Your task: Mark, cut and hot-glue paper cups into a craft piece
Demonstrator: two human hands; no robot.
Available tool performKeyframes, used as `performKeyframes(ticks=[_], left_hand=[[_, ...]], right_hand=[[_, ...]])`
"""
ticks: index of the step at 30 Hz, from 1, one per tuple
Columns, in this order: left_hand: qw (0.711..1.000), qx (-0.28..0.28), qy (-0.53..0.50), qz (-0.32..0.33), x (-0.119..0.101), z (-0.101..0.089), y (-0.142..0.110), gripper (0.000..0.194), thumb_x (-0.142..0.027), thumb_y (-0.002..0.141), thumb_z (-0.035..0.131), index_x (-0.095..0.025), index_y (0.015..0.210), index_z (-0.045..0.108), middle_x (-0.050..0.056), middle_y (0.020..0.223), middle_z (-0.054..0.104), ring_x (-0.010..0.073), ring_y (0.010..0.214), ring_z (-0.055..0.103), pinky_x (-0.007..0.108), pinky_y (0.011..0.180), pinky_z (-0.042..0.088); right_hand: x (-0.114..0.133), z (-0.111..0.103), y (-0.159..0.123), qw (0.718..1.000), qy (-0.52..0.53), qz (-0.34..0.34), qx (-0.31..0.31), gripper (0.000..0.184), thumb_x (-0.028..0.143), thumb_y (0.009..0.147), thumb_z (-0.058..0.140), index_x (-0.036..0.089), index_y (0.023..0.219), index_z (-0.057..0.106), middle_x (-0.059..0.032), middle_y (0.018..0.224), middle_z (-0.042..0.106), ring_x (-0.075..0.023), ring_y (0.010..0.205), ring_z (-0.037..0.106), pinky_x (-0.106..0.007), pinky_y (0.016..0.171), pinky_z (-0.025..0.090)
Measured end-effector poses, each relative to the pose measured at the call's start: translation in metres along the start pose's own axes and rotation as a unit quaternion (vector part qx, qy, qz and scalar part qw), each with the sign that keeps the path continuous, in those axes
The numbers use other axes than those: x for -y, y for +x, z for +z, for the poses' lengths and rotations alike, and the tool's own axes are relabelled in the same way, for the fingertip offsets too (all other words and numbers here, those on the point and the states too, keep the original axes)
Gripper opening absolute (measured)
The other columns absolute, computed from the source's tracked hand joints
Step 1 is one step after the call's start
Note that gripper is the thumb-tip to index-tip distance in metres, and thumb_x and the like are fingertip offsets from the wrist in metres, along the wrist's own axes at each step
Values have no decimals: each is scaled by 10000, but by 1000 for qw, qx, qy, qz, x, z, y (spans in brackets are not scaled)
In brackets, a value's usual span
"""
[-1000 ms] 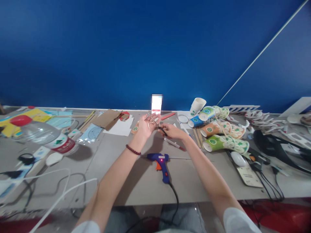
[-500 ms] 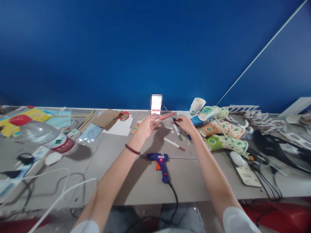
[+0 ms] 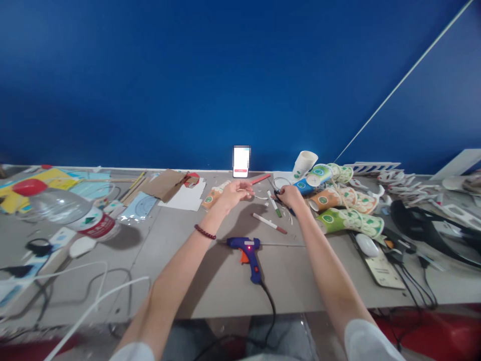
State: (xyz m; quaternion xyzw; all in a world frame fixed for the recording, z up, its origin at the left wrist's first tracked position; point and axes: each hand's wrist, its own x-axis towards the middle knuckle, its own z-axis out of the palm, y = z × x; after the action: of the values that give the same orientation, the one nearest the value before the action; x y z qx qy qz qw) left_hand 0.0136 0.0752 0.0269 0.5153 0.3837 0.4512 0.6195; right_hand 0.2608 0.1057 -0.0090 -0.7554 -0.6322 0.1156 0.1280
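My left hand hovers over the back middle of the table, fingers loosely curved and apart, with nothing visible in them. Behind it a phone with a lit screen leans on the wall, and a red stick lies just beyond the fingers. Farther right, my right hand is closed on a dark-handled tool, mostly hidden by the fingers. Beside that hand lie a green-tipped marker and a blue paper cup. A brown-tipped marker lies nearer me, above a blue glue gun with a red light.
Several joined paper cups lie on the right, by a white mouse. On the left are a plastic bottle, a power strip and cardboard. The glue gun's cord runs over the front edge.
My right hand has moved slightly right and down, taking the dark tool away from the red stick. My left hand has drawn away from the phone screen, its fingers now pointing right.
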Motion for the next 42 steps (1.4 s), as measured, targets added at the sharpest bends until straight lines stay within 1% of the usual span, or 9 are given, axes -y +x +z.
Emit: performKeyframes(ticks=[6,12,18,22,27,31,34,39,42], left_hand=[[989,-9,130,70,9,-1,4,305,57,674,526,-181,774,686,44,767,710,167,767,673,323,817,511],[989,-23,124,83,9,-4,3,242,1,693,551,-183,763,692,55,812,707,171,801,672,314,811,518],[993,-27,100,48,2,1,-1,172,-35,712,572,-171,764,664,64,890,698,182,841,710,310,815,524],[996,-32,80,38,7,-1,3,171,-55,710,583,-170,811,660,51,849,704,183,871,706,294,799,531],[998,-12,43,37,14,-7,8,198,-71,742,586,-154,904,661,62,925,718,178,906,704,344,874,532],[997,-7,66,30,11,-6,7,209,-80,777,599,-148,959,676,95,997,731,197,967,702,377,917,531],[996,-6,86,23,7,-4,5,224,-77,802,590,-147,996,676,110,1045,734,206,988,707,386,927,534],[995,-10,97,33,7,-3,4,187,-115,790,651,-145,974,676,112,1050,729,214,974,716,388,921,546],[994,-24,98,46,10,-4,5,142,-150,775,683,-150,916,663,91,993,724,210,930,725,375,890,558]], right_hand=[[5,-3,-3,1000,-16,5,16,282,445,752,761,167,734,720,-104,737,713,-224,738,654,-275,574,380],[9,-7,-9,999,-30,19,24,305,470,803,699,169,803,749,-132,806,733,-246,797,672,-286,595,394],[8,-6,-9,998,-45,32,40,330,463,798,721,136,813,764,-156,754,722,-250,776,676,-288,640,430],[6,-5,-7,997,-44,34,51,341,472,812,708,136,831,763,-139,729,717,-230,732,673,-276,641,442],[1,-3,-4,997,-23,30,65,310,436,823,706,129,791,737,-108,664,693,-194,659,649,-250,607,436],[-4,-4,-4,994,16,29,100,321,438,832,690,137,721,694,-49,547,634,-137,506,575,-224,530,416],[-7,-6,-5,993,32,30,108,311,402,827,695,140,665,656,-23,492,581,-127,484,544,-225,511,393],[-7,-11,-6,995,36,27,93,333,323,782,749,163,553,568,4,407,474,-144,543,530,-242,543,375],[-8,-10,-8,992,57,37,107,326,268,804,724,173,555,535,9,389,473,-140,504,533,-243,526,387]])
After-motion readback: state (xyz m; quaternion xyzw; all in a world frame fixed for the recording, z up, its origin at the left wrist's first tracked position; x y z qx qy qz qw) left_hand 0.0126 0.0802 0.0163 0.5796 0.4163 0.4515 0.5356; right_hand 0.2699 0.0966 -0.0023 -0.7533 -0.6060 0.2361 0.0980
